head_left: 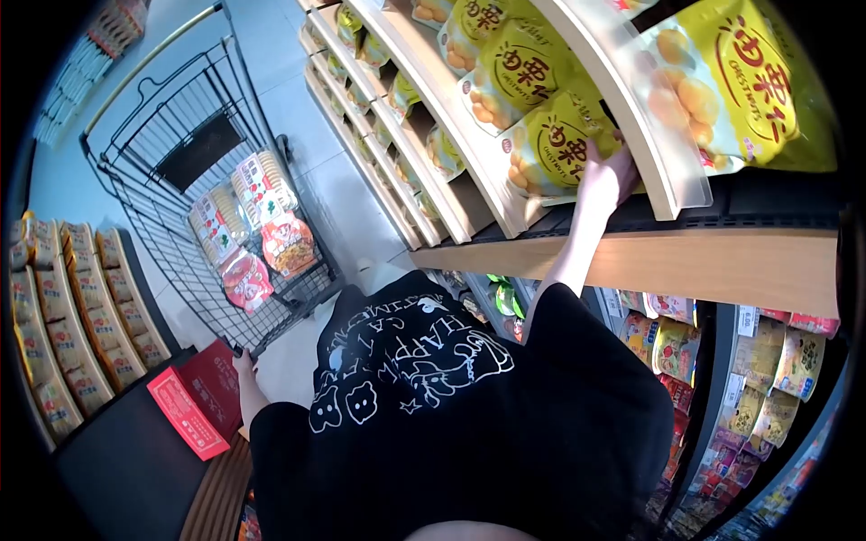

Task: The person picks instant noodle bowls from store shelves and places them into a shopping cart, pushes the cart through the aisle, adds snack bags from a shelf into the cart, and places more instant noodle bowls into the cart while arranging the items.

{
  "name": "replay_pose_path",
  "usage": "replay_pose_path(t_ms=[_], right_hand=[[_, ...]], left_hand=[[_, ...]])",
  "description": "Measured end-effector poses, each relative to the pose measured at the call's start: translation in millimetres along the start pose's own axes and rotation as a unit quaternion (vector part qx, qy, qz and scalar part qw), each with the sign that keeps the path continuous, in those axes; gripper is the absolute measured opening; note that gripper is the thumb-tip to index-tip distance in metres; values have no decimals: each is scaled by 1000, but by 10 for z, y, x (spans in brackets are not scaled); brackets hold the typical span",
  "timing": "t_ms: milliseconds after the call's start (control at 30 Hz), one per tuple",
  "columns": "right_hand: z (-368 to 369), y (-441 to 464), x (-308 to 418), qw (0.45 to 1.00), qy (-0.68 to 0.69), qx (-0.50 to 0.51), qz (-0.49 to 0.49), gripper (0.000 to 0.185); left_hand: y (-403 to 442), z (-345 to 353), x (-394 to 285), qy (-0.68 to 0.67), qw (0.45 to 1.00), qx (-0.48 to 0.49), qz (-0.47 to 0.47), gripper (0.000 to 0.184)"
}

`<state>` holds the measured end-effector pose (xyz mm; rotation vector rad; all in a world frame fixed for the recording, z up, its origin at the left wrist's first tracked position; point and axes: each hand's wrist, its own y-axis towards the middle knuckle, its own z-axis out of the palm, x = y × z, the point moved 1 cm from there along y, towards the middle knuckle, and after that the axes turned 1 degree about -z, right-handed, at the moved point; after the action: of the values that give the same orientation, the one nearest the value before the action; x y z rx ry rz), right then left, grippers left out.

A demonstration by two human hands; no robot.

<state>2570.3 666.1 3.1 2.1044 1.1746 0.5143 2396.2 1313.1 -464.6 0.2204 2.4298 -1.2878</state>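
My right hand (610,177) reaches into a wooden shelf bin, its fingers closed at the edge of a yellow-green bag of chestnuts (552,149). Part of those fingers is hidden by the bag and the pale wooden divider (622,99). More chestnut bags (519,65) stand behind that one in the same row. Down at the left, my left hand (245,368) is closed on the near corner of a black wire shopping cart (135,194). Inside the cart lie white packs of round items (263,187) and two red-and-white food packages (289,243).
A large chestnut bag (722,86) sits in the bin to the right. Lower shelves (722,379) hold several colourful packets. At left, a stand carries rows of orange-yellow packages (77,316) beside a red sign (189,410). Grey tiled floor (347,189) runs between cart and shelving.
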Motion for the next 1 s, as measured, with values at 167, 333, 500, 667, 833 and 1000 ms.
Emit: replay_pose_path(t_ms=[167,333,500,667,833,1000], right_hand=[[0,37,117,999,-17,18,44,26],[-13,-264,282,988,61,-143,-14,20],[-323,-366,585,962,70,-249,-89,18],[-565,-520,1097,889,375,-262,-33,15],[-410,-962,1843,816,541,-16,-202,19],[49,-1887,2638,722,584,187,-320,4]], left_hand=[[76,36,-2,163,947,-218,169,66],[-1151,200,-630,81,898,-333,277,64],[-1862,344,-1182,-91,865,-284,403,54],[-2595,37,-2277,-56,824,-102,555,48],[-3449,-288,-3037,-28,684,65,726,43],[-3678,-85,-3087,185,677,169,692,66]])
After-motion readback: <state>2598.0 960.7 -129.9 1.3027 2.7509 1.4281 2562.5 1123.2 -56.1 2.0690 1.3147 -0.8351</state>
